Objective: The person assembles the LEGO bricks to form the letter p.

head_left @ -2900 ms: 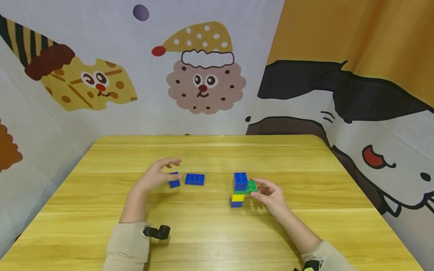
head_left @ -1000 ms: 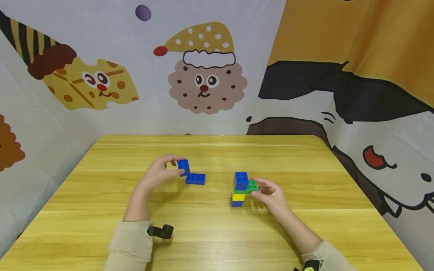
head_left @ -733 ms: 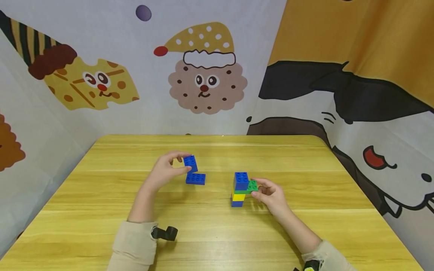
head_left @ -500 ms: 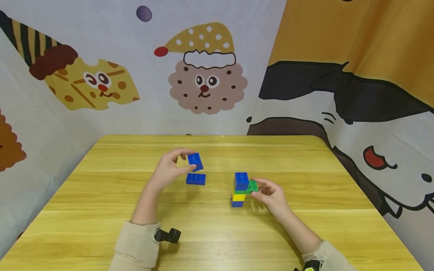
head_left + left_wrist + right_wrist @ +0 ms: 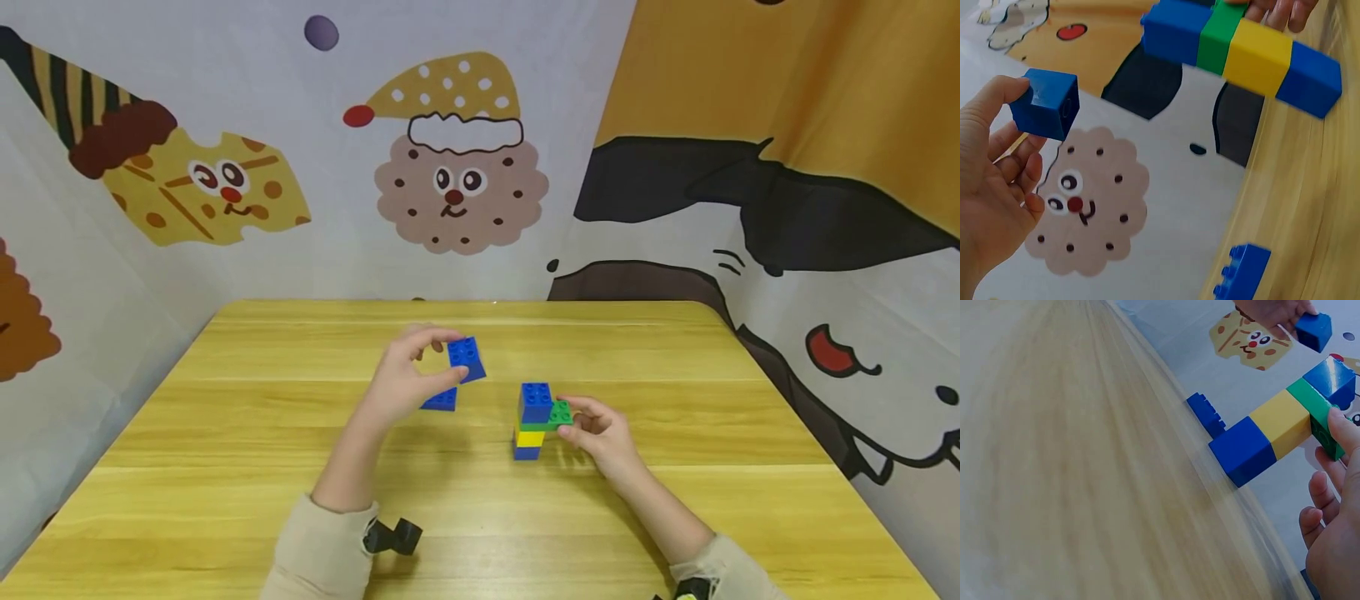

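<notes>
My left hand [image 5: 408,379] pinches a blue building block [image 5: 467,358] between thumb and fingers, raised above the table. In the left wrist view that blue block [image 5: 1047,103] is tilted, its smooth sides showing. To the right stands a block tower: blue at the bottom, then a yellow block [image 5: 529,438], a green plate-like block [image 5: 559,412] jutting right, and a blue block [image 5: 536,403] on top. My right hand [image 5: 606,442] pinches the jutting end of the green block. The right wrist view shows its thumb against the green block [image 5: 1316,415].
A long, flat blue block [image 5: 441,401] lies on the wooden table [image 5: 450,533], partly hidden behind the left hand. A cloth with cartoon figures [image 5: 459,196] hangs behind the table.
The left hand has taken hold of the blue block from the table, lifted it and carried it rightward, past the flat blue block toward the tower. The right hand has stayed on the green block.
</notes>
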The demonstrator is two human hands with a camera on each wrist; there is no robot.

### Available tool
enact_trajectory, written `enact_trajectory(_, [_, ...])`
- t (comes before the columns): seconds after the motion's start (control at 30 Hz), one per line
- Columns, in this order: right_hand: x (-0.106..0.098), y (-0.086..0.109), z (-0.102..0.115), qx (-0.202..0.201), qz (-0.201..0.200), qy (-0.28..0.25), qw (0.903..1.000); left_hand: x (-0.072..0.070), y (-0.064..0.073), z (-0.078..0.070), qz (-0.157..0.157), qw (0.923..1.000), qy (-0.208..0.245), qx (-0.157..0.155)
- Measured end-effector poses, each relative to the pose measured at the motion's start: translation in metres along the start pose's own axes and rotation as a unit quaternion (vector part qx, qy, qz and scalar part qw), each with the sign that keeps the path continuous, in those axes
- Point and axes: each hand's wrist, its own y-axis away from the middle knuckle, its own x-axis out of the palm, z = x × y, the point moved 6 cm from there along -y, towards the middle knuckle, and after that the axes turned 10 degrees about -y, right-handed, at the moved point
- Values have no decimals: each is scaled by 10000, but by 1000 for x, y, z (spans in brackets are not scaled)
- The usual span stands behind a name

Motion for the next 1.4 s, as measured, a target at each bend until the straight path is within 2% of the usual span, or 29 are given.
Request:
enact_trajectory(0.2, [-2,2,-1,65,-74,122,9999,14,-1,-15,38,10000,73,-38])
enact_trajectory(0.47, [-2,3,-2,145,-167,207,9995,31,-7,-32,-135,9992,243,273])
enact_trajectory(0.7, [-1,2,-1,131,-114,218,9996,51,-12,-43,-100,9984,431,354])
enact_trajectory(1.0, [-2,-1,0,72,-143,443,9989,70,-14,-44,91,9989,230,400])
enact_trajectory(1.27, [-2,-1,1,-2,-143,226,9996,85,-14,-48,207,9977,131,627])
enact_trajectory(1.4, [-4,-1,0,60,-198,378,9991,92,-13,-49,296,9972,70,682])
